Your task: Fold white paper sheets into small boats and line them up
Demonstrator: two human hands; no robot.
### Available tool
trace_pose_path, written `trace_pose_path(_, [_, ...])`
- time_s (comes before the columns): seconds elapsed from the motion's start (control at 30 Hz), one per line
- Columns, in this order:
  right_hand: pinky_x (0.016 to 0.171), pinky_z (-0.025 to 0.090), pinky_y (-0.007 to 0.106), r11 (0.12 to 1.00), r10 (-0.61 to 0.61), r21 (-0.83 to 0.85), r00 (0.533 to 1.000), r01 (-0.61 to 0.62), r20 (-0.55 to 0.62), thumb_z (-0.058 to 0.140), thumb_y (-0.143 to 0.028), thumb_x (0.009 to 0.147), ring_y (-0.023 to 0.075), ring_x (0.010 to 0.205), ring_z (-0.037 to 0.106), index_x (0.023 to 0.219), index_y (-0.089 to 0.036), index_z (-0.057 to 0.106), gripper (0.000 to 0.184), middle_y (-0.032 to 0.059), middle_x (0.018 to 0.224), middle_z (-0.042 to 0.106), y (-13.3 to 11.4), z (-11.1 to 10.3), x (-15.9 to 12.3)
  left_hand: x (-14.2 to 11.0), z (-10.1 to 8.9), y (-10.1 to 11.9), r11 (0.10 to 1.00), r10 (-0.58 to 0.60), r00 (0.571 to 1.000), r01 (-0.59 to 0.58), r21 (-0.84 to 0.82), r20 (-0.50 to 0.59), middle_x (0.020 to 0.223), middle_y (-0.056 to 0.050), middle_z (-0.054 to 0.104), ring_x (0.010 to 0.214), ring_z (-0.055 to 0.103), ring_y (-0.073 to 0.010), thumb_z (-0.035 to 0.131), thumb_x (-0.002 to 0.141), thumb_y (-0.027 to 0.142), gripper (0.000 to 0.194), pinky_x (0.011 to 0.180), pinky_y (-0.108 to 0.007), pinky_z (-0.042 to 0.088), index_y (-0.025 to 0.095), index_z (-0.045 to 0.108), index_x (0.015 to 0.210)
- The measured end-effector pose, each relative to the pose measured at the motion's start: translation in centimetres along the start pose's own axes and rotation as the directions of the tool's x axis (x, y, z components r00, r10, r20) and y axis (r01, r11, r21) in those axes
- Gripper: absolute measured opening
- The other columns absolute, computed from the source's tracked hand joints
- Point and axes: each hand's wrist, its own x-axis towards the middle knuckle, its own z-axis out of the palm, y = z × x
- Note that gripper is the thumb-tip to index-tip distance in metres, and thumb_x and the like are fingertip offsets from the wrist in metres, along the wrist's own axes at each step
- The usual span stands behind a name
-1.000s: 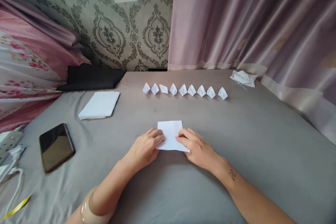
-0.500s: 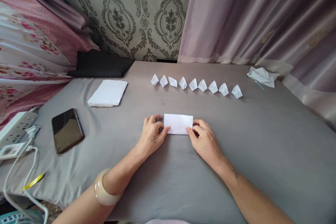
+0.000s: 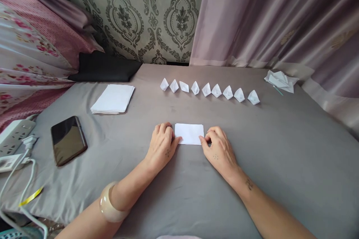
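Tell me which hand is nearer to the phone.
Left. The left hand is to the right of the phone; the right hand is farther off, beyond the folded paper.

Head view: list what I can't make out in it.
All in the head view:
Underside of the folded paper: faces away, hidden by the paper's own top face.
Sheet count in the paper stack: edges too fine to count.
Creases of the small folded shapes: mostly too small.
Far end of the power strip: cut off by the left edge.
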Motion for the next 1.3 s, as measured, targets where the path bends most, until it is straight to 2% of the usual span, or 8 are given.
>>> trace_pose_path(0.17, [0.076, 0.048, 0.033, 0.997, -0.009, 0.078, 1.000, 0.007, 0.030, 0.053, -0.024, 0.087, 0.0208, 0.086, 0.057, 0.091, -0.020, 0.054, 0.006, 0.0074, 0.096, 0.057, 0.1, -0.2, 0.1, 0.3, -0.8, 0.7, 0.979, 0.200, 0.977, -0.203, 0.031, 0.080, 0.117, -0.011, 0.053, 0.098, 0.046, -0.0231, 0.044, 0.094, 0.031, 0.022, 0.086, -0.039, 0.042, 0.019, 0.054, 0.110])
trace_pose_path(0.5, [0.083, 0.048, 0.034, 0.984, -0.133, 0.135, 0.987, 0.120, 0.090, 0.055, -0.032, 0.087, 0.0221, 0.099, 0.056, 0.102, -0.022, 0.062, 0.019, 0.0079, 0.110, 0.056, -0.3, -0.8, -0.4, 0.4, -0.2, 0.5, 0.900, 0.411, 0.896, -0.429, 0.084, 0.169, 0.095, -0.006, 0.063, 0.084, 0.054, -0.0189, 0.036, 0.098, 0.030, 0.029, 0.073, -0.034, 0.039, 0.021, 0.063, 0.097])
trace_pose_path(0.57, [0.082, 0.048, 0.034, 0.989, -0.090, 0.129, 0.992, 0.078, 0.093, 0.056, -0.032, 0.087, 0.0228, 0.102, 0.056, 0.110, -0.023, 0.058, 0.025, 0.0075, 0.111, 0.057, -0.4, -1.0, -0.4, 0.5, -0.5, 0.6, 0.942, 0.330, 0.940, -0.334, 0.027, 0.090, 0.098, -0.006, 0.063, 0.086, 0.055, -0.0191, 0.042, 0.095, 0.036, 0.026, 0.074, -0.033, 0.041, 0.022, 0.064, 0.098])
trace_pose_path(0.7, [0.078, 0.049, 0.035, 0.989, 0.063, 0.123, 0.990, -0.078, 0.123, 0.062, -0.035, 0.082, 0.0231, 0.099, 0.057, 0.120, -0.024, 0.051, 0.041, 0.0061, 0.108, 0.059, -0.4, -1.4, -0.3, 0.9, -1.2, 0.0, 0.990, -0.105, 0.994, 0.100, -0.095, -0.045, 0.096, -0.008, 0.063, 0.092, 0.054, -0.0232, 0.061, 0.082, 0.048, 0.034, 0.079, -0.035, 0.044, 0.019, 0.064, 0.099])
trace_pose_path(0.87, [0.076, 0.049, 0.034, 0.981, 0.086, 0.157, 0.982, -0.112, 0.168, 0.067, -0.036, 0.077, 0.0219, 0.092, 0.058, 0.119, -0.025, 0.050, 0.047, 0.0042, 0.104, 0.060, -0.1, -1.4, -0.4, 1.3, -1.3, -0.9, 0.936, -0.243, 0.955, 0.277, -0.218, 0.170, 0.091, -0.006, 0.060, 0.090, 0.053, -0.0236, 0.069, 0.074, 0.046, 0.031, 0.082, -0.038, 0.044, 0.020, 0.066, 0.090])
trace_pose_path(1.0, [0.071, 0.049, 0.030, 0.963, 0.063, 0.257, 0.994, -0.084, 0.092, 0.067, -0.028, 0.077, 0.0172, 0.078, 0.057, 0.116, -0.024, 0.053, 0.041, 0.0031, 0.098, 0.061, 0.4, -0.9, -0.2, 1.2, -1.5, -0.4, 0.936, -0.048, 0.993, 0.083, -0.342, 0.107, 0.090, -0.003, 0.061, 0.087, 0.053, -0.0194, 0.062, 0.083, 0.034, 0.013, 0.079, -0.033, 0.044, 0.021, 0.063, 0.083])
trace_pose_path(1.13, [0.073, 0.048, 0.028, 0.939, -0.144, 0.307, 0.987, 0.157, -0.065, 0.051, -0.008, 0.082, 0.0158, 0.080, 0.056, 0.103, -0.022, 0.062, 0.027, 0.0032, 0.090, 0.060, 0.8, -1.0, 0.3, 1.1, -1.7, -0.2, 0.950, 0.252, 0.965, -0.261, -0.172, -0.073, 0.102, -0.003, 0.066, 0.097, 0.053, -0.0190, 0.048, 0.087, 0.013, 0.015, 0.086, -0.036, 0.038, 0.021, 0.059, 0.091])
trace_pose_path(1.3, [0.074, 0.046, 0.031, 0.952, -0.300, 0.065, 0.953, 0.297, 0.032, 0.040, 0.009, 0.072, 0.0193, 0.088, 0.054, 0.093, -0.021, 0.066, 0.045, 0.0046, 0.097, 0.064, 0.9, -1.5, 0.3, 0.9, -1.2, -0.8, 0.891, 0.454, 0.886, -0.453, -0.027, 0.100, 0.111, -0.005, 0.065, 0.100, 0.055, -0.0198, 0.038, 0.078, -0.003, 0.039, 0.090, -0.038, 0.036, 0.018, 0.054, 0.106])
